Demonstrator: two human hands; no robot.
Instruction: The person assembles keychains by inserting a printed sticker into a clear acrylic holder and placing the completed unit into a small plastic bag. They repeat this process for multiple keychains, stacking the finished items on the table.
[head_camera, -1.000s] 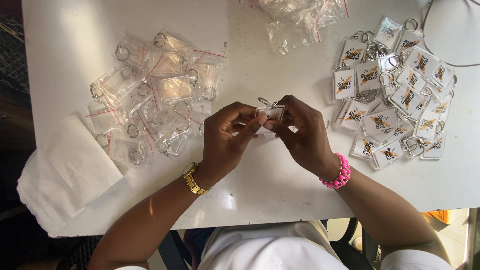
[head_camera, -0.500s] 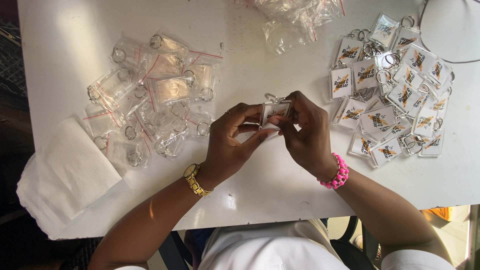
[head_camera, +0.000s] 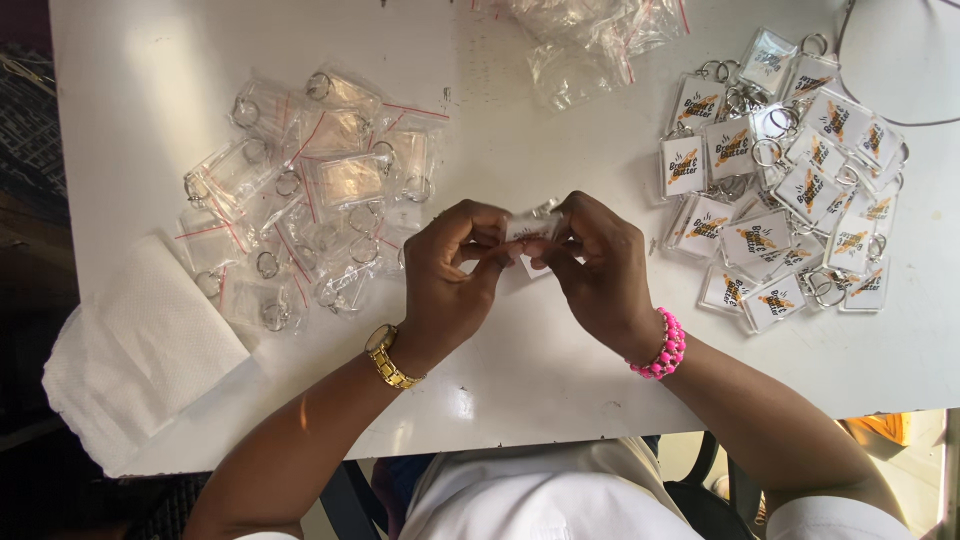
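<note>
Hands meet above the white counter (head_camera: 560, 390): the left hand (head_camera: 452, 280) and right hand (head_camera: 600, 268) pinch one small clear plastic keyring holder (head_camera: 528, 232) between their fingertips, grip closed on it. Assembly looks mid-step. Left of the grip lie bagged empty clear holders (head_camera: 310, 190); right, finished holders with printed inserts (head_camera: 790, 190). Next comes careful alignment.

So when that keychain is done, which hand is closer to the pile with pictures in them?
Probably the right hand. The finished keychain pile lies on its side of the table, just beyond its knuckles. The left hand sits nearer the bagged empty keychains. Both pinch the keychain.
</note>
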